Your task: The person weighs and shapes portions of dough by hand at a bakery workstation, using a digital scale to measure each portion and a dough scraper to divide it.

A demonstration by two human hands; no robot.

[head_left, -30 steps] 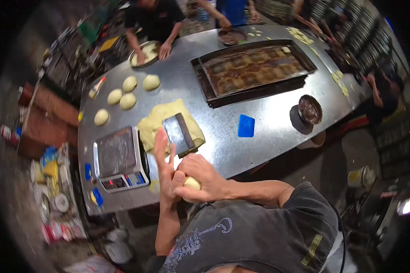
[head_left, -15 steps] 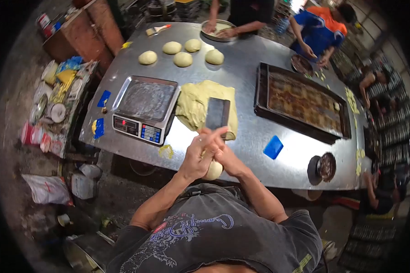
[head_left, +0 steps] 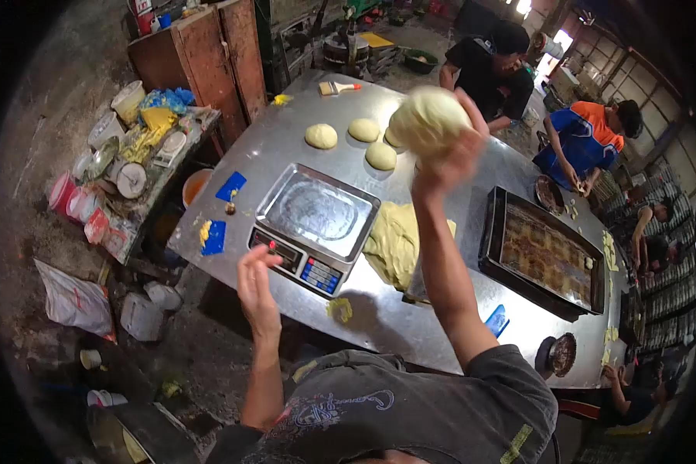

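Observation:
A ball of dough (head_left: 429, 121), blurred by motion, is held up over the table by my right hand (head_left: 456, 158), whose fingers curl round its right side. My left hand (head_left: 257, 290) is raised at the front left corner of the digital scale (head_left: 317, 213), fingers apart and holding nothing. The scale's tray is bare. Just right of the scale lies a large mass of yellow dough (head_left: 393, 246), partly hidden behind my right forearm. Several round dough balls (head_left: 321, 136) rest farther back on the metal table (head_left: 247, 209).
A dark baking tray (head_left: 545, 251) lies on the right, with a blue scraper (head_left: 496, 321) and a round dish (head_left: 562, 356) nearer me. Blue scrapers (head_left: 230, 186) lie left of the scale; a brush (head_left: 339, 88) is at the back. Co-workers (head_left: 491, 69) stand at the far side.
My hands have parted. The right one has lifted a dough ball from near my body up and forward; the left has moved left and opened. The view has shifted.

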